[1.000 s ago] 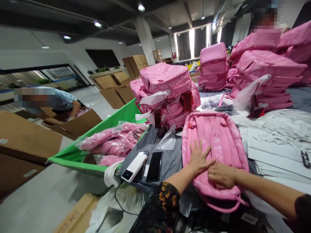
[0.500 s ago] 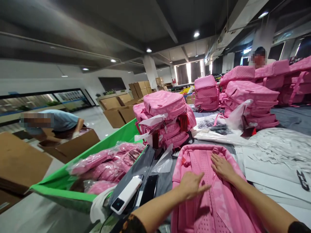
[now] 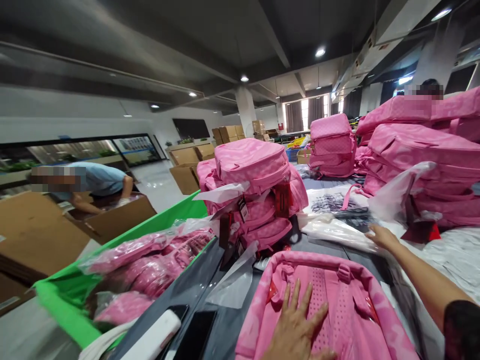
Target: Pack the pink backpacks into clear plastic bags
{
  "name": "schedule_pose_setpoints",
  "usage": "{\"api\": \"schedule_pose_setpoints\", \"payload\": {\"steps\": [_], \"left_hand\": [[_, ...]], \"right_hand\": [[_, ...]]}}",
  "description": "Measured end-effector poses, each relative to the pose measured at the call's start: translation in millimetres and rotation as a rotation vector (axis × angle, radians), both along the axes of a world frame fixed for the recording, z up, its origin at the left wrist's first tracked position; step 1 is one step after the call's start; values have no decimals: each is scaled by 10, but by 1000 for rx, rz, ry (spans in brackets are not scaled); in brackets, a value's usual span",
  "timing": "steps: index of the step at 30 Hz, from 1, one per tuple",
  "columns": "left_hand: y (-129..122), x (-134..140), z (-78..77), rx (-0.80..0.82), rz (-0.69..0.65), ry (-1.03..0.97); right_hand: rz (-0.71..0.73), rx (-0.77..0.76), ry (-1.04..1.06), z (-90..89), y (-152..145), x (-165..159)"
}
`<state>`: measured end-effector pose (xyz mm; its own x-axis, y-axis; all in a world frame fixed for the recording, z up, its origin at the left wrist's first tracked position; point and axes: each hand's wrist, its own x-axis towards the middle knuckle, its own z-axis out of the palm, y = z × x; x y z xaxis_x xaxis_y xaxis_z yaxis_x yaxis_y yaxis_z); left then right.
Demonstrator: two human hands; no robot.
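Observation:
A pink backpack point(image 3: 332, 280) lies with its padded, perforated back and straps facing up, close in front of me. My left hand point(image 3: 298, 320) rests flat on it with fingers spread. Off to the right, my right hand point(image 3: 384, 239) reaches past the backpack to the edge of a pile of clear plastic bags point(image 3: 335, 231). Its fingers look stretched out at the bags, and I see nothing gripped in them. Black print shows on part of the pile.
Stacked pink backpacks point(image 3: 251, 165) with tags stand ahead, with more stacks point(image 3: 423, 150) at right. A green-rimmed bin point(image 3: 56, 300) at left holds bagged pink items. A white power bank point(image 3: 153, 335) and black phone point(image 3: 197, 332) lie nearby. One person point(image 3: 101, 180) bends over a carton.
My right hand has left the backpack and moved right to the plastic bags. My left hand has flattened onto the backpack, which sits lower in view as the camera shifted.

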<state>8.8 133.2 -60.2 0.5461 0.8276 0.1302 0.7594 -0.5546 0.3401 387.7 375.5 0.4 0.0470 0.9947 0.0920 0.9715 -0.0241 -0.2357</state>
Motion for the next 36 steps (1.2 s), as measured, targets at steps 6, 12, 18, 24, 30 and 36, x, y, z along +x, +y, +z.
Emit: {"api": "schedule_pose_setpoints", "payload": {"steps": [6, 12, 18, 24, 30, 36], "left_hand": [[161, -84, -342, 105, -26, 102], [32, -31, -64, 35, 21, 70], [-67, 57, 247, -112, 57, -18], [-80, 50, 221, -81, 43, -34], [-51, 17, 102, -27, 35, -22], [-39, 26, 137, -52, 27, 17]], "right_hand": [[61, -153, 95, -451, 617, -31], [344, -66, 136, -431, 270, -330], [650, -121, 132, -197, -377, -437], [493, -48, 185, -126, -297, -539], [122, 65, 196, -591, -189, -823], [-139, 74, 203, -640, -46, -763]]}}
